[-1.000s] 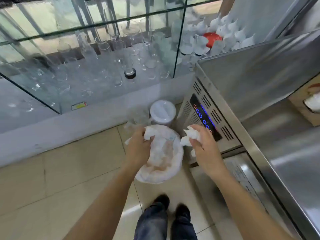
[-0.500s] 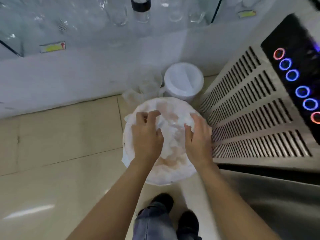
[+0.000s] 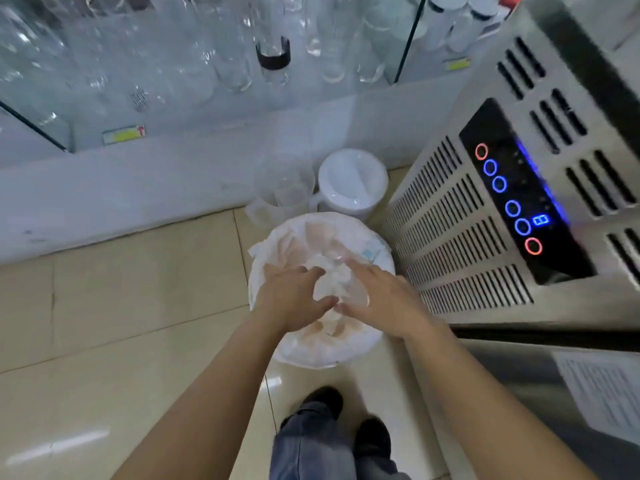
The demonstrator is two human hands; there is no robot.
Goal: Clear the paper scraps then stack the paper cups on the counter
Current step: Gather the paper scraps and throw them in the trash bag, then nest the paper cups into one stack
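Since half a second ago: both hands have drawn together over the bin mouth, thumbs now nearly meeting, and the view has pulled back, bringing more of the glass shelving and the steel machine into sight.

Left hand (image 3: 294, 299): palm down, fingers loosely spread, resting on the paper scraps (image 3: 330, 284); nothing gripped that can be seen.

Right hand (image 3: 384, 299): palm down, fingers extended toward 11 o'clock, flat against the same scraps; likewise no visible grip.

Paper scraps: crumpled white wad between and under the two hands, lying inside the lined bin.

Bin (image 3: 311, 355): round, on the floor, lined with a translucent white bag showing pale orange-pink through it; liner rim folded over the edge.

White lidded pitcher (image 3: 351, 185): at 12 o'clock of the bin, just beside its rim, standing on the floor.

Clear measuring jugs (image 3: 284, 192): at 11 o'clock of the bin, touching the pitcher's left side; count unclear.

Steel machine (image 3: 485, 271): at 3 o'clock of the bin, slotted vents across its face, black control panel (image 3: 519, 199) with blue and red ring lights.

Glass shelf (image 3: 173, 64): at 12 o'clock beyond a white ledge, holding many clear glasses.

Floor (image 3: 121, 306): beige tiles.

Shoes (image 3: 325, 400): dark, at 6 o'clock of the bin, below jeans legs.

Paper cups: none identifiable.
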